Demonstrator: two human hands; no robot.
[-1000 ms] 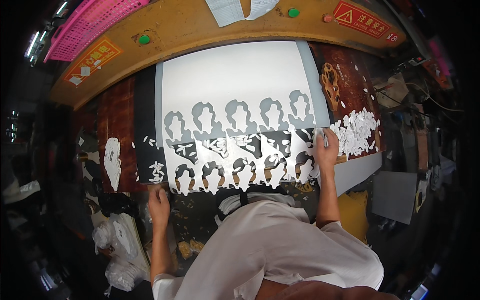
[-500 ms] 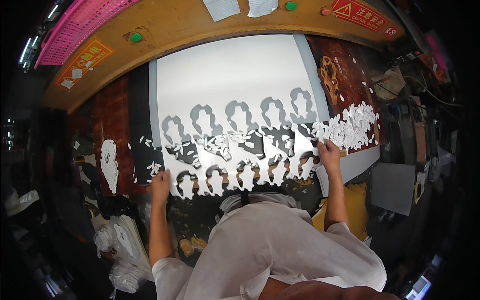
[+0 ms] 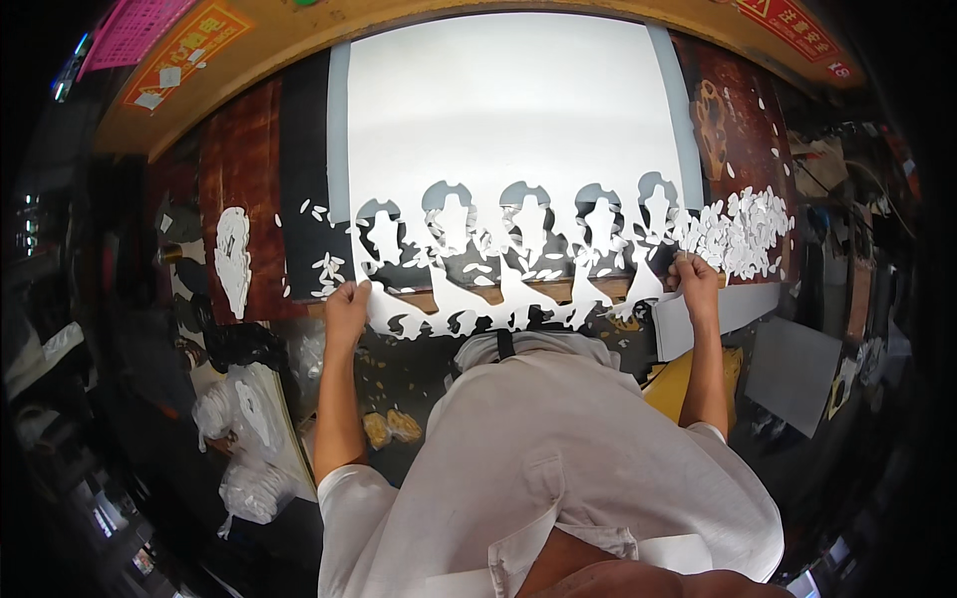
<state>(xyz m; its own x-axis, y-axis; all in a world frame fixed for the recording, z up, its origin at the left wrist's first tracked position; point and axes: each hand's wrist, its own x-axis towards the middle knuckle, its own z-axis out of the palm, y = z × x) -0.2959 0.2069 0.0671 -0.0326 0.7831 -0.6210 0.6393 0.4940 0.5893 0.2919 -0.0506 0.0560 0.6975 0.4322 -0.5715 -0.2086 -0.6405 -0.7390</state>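
Observation:
A large white sheet (image 3: 518, 100) with rows of cut-out holes lies across the work table, and its lacy near strip hangs at the table's front edge. My left hand (image 3: 346, 307) is closed on the sheet's near left corner. At the near right, my right hand (image 3: 695, 281) pinches the sheet's other side. Under and around the holes lie small white leaf-shaped pieces on a black surface. Beside my right hand is a heap of such white pieces (image 3: 743, 234).
A stack of white cut shapes (image 3: 233, 261) lies on the reddish-brown board (image 3: 239, 149) at left. An orange-brown cutting die (image 3: 712, 130) sits at right. A yellow machine beam (image 3: 299, 30) crosses the back. Clear plastic bags (image 3: 254, 488) are below left.
Both hands have drawn the sheet toward me, so its cut rows sit nearer the front edge and its near strip hangs lower. The head view has shifted too.

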